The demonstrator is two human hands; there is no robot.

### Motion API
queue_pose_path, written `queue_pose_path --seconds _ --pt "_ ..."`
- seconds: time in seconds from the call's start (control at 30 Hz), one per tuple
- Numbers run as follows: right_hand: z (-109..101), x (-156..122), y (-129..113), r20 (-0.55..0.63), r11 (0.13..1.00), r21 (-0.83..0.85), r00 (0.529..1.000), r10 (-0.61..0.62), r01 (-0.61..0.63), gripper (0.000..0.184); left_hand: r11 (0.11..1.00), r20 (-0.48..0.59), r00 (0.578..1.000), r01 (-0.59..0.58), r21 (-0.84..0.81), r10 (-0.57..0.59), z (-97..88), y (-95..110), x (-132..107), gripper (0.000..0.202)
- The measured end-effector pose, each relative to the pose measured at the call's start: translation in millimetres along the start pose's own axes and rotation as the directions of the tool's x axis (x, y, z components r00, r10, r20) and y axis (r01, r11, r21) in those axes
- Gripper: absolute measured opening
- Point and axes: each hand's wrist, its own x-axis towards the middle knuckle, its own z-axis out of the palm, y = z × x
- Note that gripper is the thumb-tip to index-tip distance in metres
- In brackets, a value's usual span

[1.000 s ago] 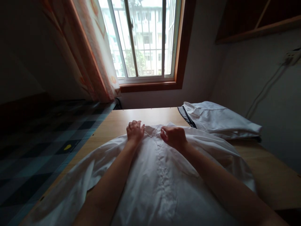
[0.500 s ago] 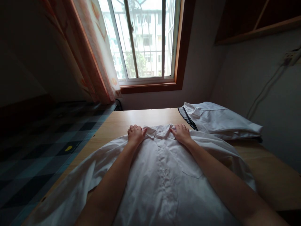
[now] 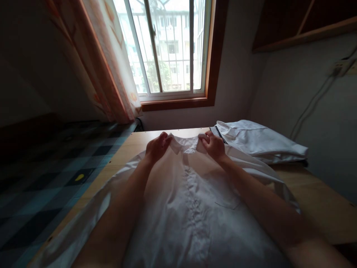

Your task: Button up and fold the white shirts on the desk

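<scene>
A white button-up shirt (image 3: 192, 208) lies front side up on a wooden table (image 3: 320, 201), collar away from me. My left hand (image 3: 156, 146) is closed on the left side of the collar. On the collar's right side my right hand (image 3: 213, 144) is closed in the same way. Both hands hold the collar lifted off the table, so the cloth below them is stretched taut. The shirt's sleeves hang out to both sides.
A folded white garment (image 3: 259, 141) on a dark striped cloth lies at the table's far right. A window (image 3: 167, 48) with an orange patterned curtain (image 3: 111, 63) is behind the table. A bed with a blue checked cover (image 3: 50, 175) stands to the left. A cable runs down the right wall.
Both hands moved apart from the middle of the collar to its two sides, gripped it, and raised it up and away from me; the shirt front pulled tight.
</scene>
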Motion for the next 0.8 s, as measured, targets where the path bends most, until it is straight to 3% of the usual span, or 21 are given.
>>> queue_pose_path --seconds 0.1,0.17,0.27,0.33,0.4,0.47,0.57,0.67,0.8 --pt "-4.6 13.0 -12.7 -0.045 0.996 -0.086 0.999 -0.029 0.025 0.024 0.998 -0.027 0.999 -0.017 0.068 0.019 -4.0 2.0 7.7 0.033" --pt "1.6 16.6 -18.7 -0.033 0.994 -0.104 0.999 -0.031 0.027 0.025 0.994 -0.002 1.000 0.010 0.112 -0.010 3.4 4.2 9.6 0.032" --pt "23.5 10.4 -20.5 0.087 0.993 -0.121 0.996 -0.005 0.016 0.027 0.979 0.102 0.991 0.060 0.194 -0.081 23.6 10.9 4.5 0.027" --pt "39.9 1.7 -17.6 0.178 0.989 -0.147 0.984 0.024 0.002 0.028 0.972 0.116 0.986 0.090 0.216 -0.117 36.2 19.9 -3.3 0.031" --pt "50.8 -5.2 -13.1 0.232 0.986 -0.165 0.972 0.046 -0.008 0.029 0.985 0.081 0.994 0.063 0.158 -0.076 44.7 33.4 -12.2 0.035" --pt "52.7 -6.5 -7.9 0.268 0.987 -0.159 0.962 0.059 -0.017 0.030 0.997 0.074 0.996 -0.054 0.046 0.051 50.8 49.2 -20.1 0.035" --pt "38.7 3.1 3.9 0.389 0.994 -0.105 0.921 0.007 0.036 0.035 0.981 0.154 0.970 -0.180 -0.069 0.188 61.9 67.4 -28.7 0.041" --pt "9.8 19.1 25.1 0.495 0.993 -0.068 0.867 -0.051 0.097 0.035 0.982 0.208 0.964 -0.146 -0.117 0.168 78.7 69.2 -33.1 0.044" --pt "-40.1 29.7 63.7 0.607 0.964 -0.228 0.794 0.029 0.139 0.042 0.974 0.109 0.987 -0.095 -0.206 0.120 96.9 57.9 -34.3 0.065"
